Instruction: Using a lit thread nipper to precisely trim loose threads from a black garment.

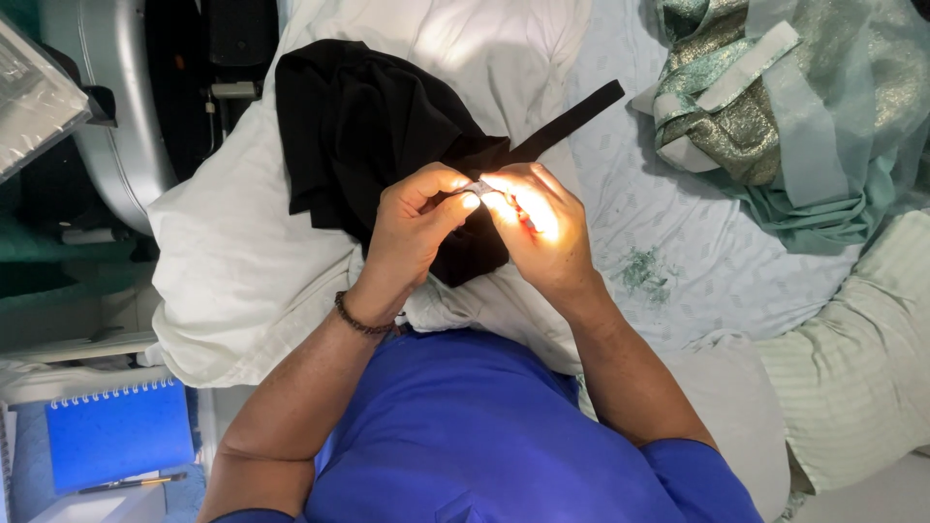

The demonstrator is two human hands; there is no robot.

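Strong light fell from above and slightly ahead, and it burned out the back of the right hand (542,228) to a pale yellow glare with no skin detail. The white sheet (455,29) near the top edge was also overexposed. The black cloth (368,126) swallowed its own folds into flat darkness. The left side was dim, and shadow lay under the forearms. Focus was fair in the centre; the edges bent and softened, as a wide lens does.
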